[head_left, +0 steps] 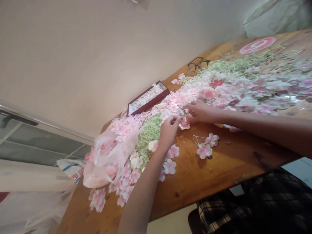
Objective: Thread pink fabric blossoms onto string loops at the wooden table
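My left hand is at the middle of the wooden table, thumb and fingertips pinched together at the edge of a pink flower heap. What they pinch is too small to make out. Close on its right, my right hand reaches into the same heap with curled fingers, beside a pink and white flower; whether it grips that flower is unclear. Green stringy stems lie left of my left hand. Nearer the table's front edge are two joined pink flowers with a thin looped stem.
A dark red framed tray with white pieces sits by the wall. Black glasses rest behind the heap. At the left is a clear plastic bag of pink petals. More green stems and a round pink disc lie at the right.
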`<state>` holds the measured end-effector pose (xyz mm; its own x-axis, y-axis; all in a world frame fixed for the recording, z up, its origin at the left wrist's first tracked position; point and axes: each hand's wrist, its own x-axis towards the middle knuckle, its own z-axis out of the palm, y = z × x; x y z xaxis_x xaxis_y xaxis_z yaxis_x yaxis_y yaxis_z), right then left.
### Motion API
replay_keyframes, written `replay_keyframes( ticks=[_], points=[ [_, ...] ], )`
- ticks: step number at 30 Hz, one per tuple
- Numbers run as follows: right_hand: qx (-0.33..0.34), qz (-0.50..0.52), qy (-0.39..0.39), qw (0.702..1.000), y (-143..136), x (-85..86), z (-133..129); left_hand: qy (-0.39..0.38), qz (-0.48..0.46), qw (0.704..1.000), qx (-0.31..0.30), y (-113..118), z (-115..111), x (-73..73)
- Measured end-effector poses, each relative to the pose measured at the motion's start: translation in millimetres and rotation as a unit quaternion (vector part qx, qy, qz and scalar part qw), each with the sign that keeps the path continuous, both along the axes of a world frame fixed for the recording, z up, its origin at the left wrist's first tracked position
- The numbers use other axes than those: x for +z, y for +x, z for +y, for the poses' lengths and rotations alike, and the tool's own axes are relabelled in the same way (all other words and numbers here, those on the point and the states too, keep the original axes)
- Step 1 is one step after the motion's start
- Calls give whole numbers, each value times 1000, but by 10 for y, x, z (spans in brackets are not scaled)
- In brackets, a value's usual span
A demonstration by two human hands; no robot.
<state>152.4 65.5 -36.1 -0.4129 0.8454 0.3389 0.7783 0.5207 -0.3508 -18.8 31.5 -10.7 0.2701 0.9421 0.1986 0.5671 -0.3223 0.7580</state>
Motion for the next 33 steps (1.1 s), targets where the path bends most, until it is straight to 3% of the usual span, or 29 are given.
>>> replay_keyframes(
  ticks=[5,8,12,15,17,20,23,27,33],
  points=[
    [27,55,-13,998,-20,19,-6,-22,-30,999,36,-73,68,-5],
    [-31,130,-37,990,2,71,-19,3,-7,1000,26,-58,42,2],
    [-107,202,-111,967,58,171,-30,142,150,978,-21,4,-39,-14],
    [-74,257,-161,950,86,231,-53,208,260,940,-74,45,-77,-52],
    [-45,300,-195,933,83,253,-78,206,266,938,-86,56,-72,-67],
    [-6,391,-260,883,46,272,-126,151,156,976,-35,52,-32,-50],
    [37,460,-305,833,-10,278,-173,29,-46,999,-3,48,7,-19],
    [63,469,-324,819,-75,251,-200,-89,-221,971,-15,50,33,-23],
    [79,485,-341,802,-81,248,-192,-140,-298,944,39,36,52,-30]
  ],
)
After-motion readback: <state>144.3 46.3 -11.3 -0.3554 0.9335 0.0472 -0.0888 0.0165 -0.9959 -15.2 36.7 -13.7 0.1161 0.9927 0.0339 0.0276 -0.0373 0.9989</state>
